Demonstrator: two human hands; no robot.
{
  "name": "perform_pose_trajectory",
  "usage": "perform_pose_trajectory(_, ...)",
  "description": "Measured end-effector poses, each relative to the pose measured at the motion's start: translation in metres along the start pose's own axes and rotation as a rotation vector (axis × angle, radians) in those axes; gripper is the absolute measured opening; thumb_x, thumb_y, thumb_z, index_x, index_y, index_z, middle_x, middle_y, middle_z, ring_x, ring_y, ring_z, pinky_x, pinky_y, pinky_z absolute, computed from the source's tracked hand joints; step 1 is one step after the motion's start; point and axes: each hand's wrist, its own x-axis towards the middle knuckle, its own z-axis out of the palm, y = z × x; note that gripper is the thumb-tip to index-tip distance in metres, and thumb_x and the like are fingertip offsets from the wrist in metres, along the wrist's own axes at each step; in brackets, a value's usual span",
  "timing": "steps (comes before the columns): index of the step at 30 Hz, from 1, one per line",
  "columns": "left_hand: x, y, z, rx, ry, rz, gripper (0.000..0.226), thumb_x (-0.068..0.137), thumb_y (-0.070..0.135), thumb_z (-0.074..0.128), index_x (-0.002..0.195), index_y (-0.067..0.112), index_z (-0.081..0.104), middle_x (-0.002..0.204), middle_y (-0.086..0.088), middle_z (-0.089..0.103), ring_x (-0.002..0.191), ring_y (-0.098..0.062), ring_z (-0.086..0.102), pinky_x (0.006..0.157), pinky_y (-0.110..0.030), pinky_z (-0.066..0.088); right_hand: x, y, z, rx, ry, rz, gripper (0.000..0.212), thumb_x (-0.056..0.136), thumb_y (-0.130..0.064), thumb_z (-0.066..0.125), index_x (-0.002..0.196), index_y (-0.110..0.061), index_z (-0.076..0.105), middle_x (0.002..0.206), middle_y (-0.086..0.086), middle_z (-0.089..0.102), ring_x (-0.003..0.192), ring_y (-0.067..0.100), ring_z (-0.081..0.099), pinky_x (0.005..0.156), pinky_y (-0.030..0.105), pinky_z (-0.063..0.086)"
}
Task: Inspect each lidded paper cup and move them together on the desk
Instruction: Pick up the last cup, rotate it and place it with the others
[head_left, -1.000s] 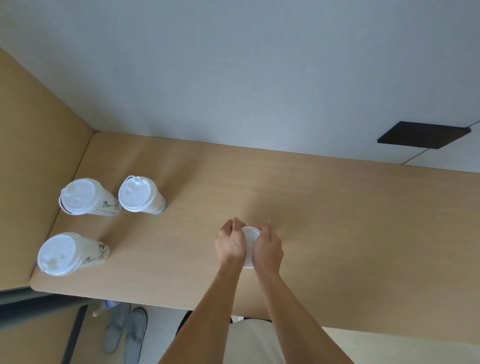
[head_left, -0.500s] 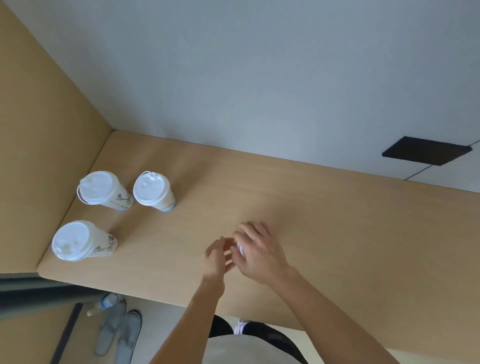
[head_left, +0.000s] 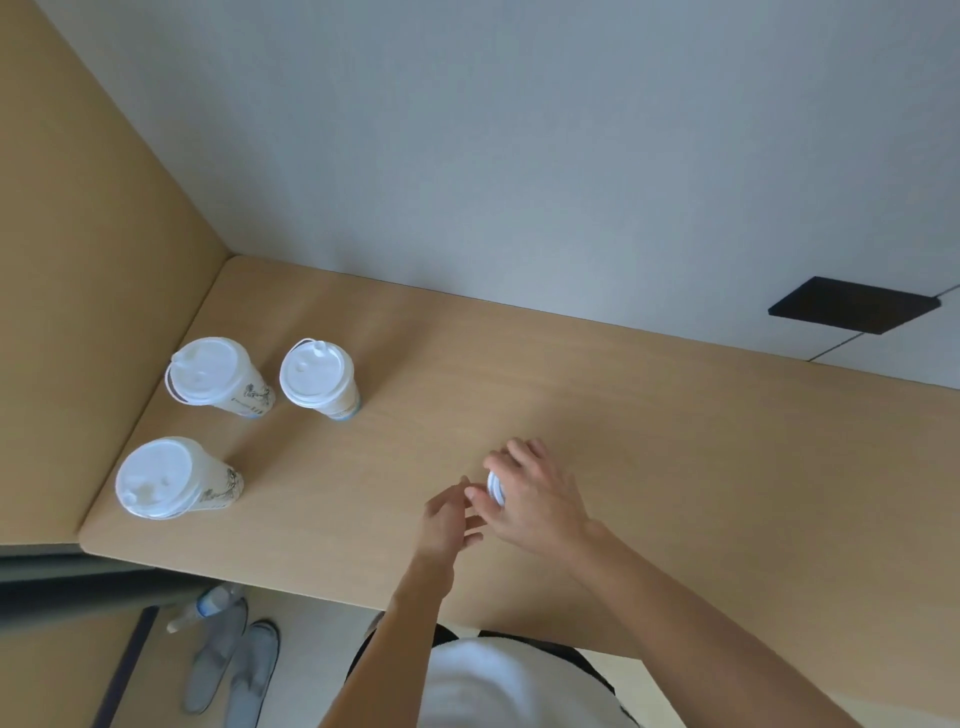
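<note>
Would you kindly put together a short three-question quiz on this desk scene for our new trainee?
1. How many lidded cups stand in the group at the desk's left end?
2. True or false: the right hand covers the fourth cup.
3. Which lies on the floor below the desk edge? A) a plastic bottle B) a book C) a bag

Key:
1. Three: back-left cup, back-right cup, front cup.
2. True; only a sliver of its lid shows.
3. A, the plastic bottle, beside the slippers.
</note>
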Motion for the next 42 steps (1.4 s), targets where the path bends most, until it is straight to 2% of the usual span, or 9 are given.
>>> perform_pose_trajectory(4,-0.004,-0.002,-0.012,0.105,0.030,0.059,0.027,0.105,0.040,0.051,0.105,0.025,0.073,0.119,-0.002,0.074,0.092,-0.025,0.073,0.080,-0.037,0.056,0.013,0.013,-0.027,0.388,-0.207,0.541,0.029,0.082,-0.047,0.066,0.094,-0.021,0.068,0.096,-0.002,0.066,0.093,0.026,0.063,0.076,0.036,0.057)
perform_pose_trajectory(7,-0.015,0.006,-0.021,0.167,-0.020,0.103,0.020,0.104,0.041,0.053,0.102,0.033,0.071,0.122,0.002,0.071,0.087,-0.028,0.080,0.088,-0.043,0.061,0.009,0.025,-0.059,0.930,-0.193,1.047,0.024,0.086,-0.042,0.069,0.088,-0.018,0.069,0.091,0.001,0.069,0.079,0.026,0.066,0.065,0.037,0.058)
perform_pose_trajectory(9,-0.026,0.018,-0.024,0.163,-0.075,0.133,0.022,0.104,0.042,0.054,0.106,0.031,0.073,0.120,0.003,0.072,0.084,-0.029,0.081,0.089,-0.044,0.060,0.001,0.028,-0.078,1.186,-0.206,1.178,0.024,0.091,-0.037,0.069,0.093,-0.014,0.072,0.088,0.006,0.070,0.069,0.026,0.067,0.056,0.028,0.049)
perform_pose_trajectory(12,-0.049,0.038,-0.026,0.167,-0.149,0.207,0.028,0.103,0.042,0.056,0.116,0.026,0.075,0.120,0.004,0.074,0.087,-0.030,0.081,0.085,-0.039,0.062,-0.008,0.028,-0.095,1.350,-0.200,1.188,0.033,0.093,-0.038,0.066,0.105,-0.008,0.076,0.089,0.008,0.073,0.071,0.027,0.069,0.056,0.029,0.046)
perform_pose_trajectory(17,-0.075,0.074,-0.033,0.245,-0.182,0.312,0.031,0.103,0.045,0.054,0.117,0.029,0.076,0.117,0.004,0.076,0.081,-0.029,0.079,0.075,-0.032,0.059,-0.009,0.017,-0.126,1.544,-0.195,1.107,0.027,0.095,-0.041,0.062,0.091,-0.019,0.076,0.090,0.005,0.073,0.073,0.025,0.069,0.053,0.026,0.045)
perform_pose_trajectory(26,-0.111,0.120,-0.045,0.206,-0.145,0.480,0.050,0.084,0.056,0.066,0.114,0.017,0.077,0.099,-0.009,0.079,0.067,-0.025,0.072,0.072,-0.035,0.060,-0.001,-0.010,-0.182,1.695,0.025,0.898,0.045,0.097,-0.051,0.058,0.112,-0.015,0.080,0.106,0.005,0.071,0.098,0.025,0.068,0.085,0.042,0.045)
perform_pose_trajectory(32,-0.124,0.138,-0.051,0.174,-0.144,0.572,0.069,0.069,0.064,0.066,0.116,0.013,0.075,0.088,-0.011,0.079,0.064,-0.024,0.072,0.064,-0.026,0.060,0.003,-0.033,-0.202,1.638,0.159,0.771,0.041,0.082,-0.047,0.063,0.113,-0.023,0.077,0.104,-0.003,0.071,0.098,0.016,0.070,0.077,0.035,0.051)
perform_pose_trajectory(38,-0.130,0.144,-0.057,0.161,-0.124,0.617,0.068,0.068,0.063,0.068,0.114,0.014,0.075,0.084,-0.006,0.079,0.064,-0.021,0.070,0.065,-0.024,0.059,0.005,-0.041,-0.200,1.621,0.193,0.747,0.033,0.082,-0.046,0.062,0.104,-0.029,0.080,0.109,0.001,0.071,0.104,0.022,0.068,0.080,0.038,0.048)
perform_pose_trajectory(42,-0.133,0.145,-0.059,0.144,-0.158,0.624,0.049,0.082,0.051,0.080,0.114,0.013,0.076,0.082,-0.003,0.078,0.066,-0.022,0.068,0.065,-0.023,0.059,0.006,-0.043,-0.203,1.606,0.174,0.712,0.049,0.070,-0.057,0.068,0.110,-0.030,0.078,0.104,-0.006,0.072,0.100,0.017,0.069,0.076,0.035,0.048)
